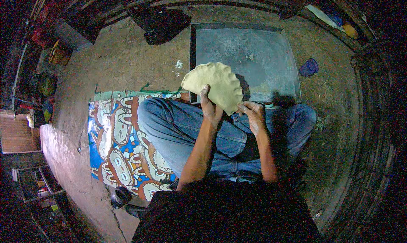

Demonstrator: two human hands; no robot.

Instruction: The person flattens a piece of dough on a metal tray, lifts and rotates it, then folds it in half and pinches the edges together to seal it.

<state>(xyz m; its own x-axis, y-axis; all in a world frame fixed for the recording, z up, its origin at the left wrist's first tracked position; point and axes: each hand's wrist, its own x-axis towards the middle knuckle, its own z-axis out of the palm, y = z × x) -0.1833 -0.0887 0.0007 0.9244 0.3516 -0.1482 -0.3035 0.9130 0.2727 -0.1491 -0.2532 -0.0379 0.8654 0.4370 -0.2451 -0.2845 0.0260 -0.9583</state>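
Note:
A large half-moon of pale folded dough [214, 84] with a crimped, scalloped edge is held up above my crossed legs. My left hand [210, 105] supports it from below, thumb lying on the near face and the other fingers hidden behind it. At the dough's lower right corner, my right hand [253, 115] pinches the rim between thumb and fingers. White flour dust marks my right fingers. Beyond the dough lies a wide, shallow grey metal tray [263, 48], its surface smeared with a whitish film.
A cartoon-printed mat [123, 145] lies under and left of my legs on the concrete floor [110, 65]. A purple cup [309, 67] stands right of the tray, and a black bag [165, 26] lies at its far left. Dark sandals [121, 197] rest behind me at lower left.

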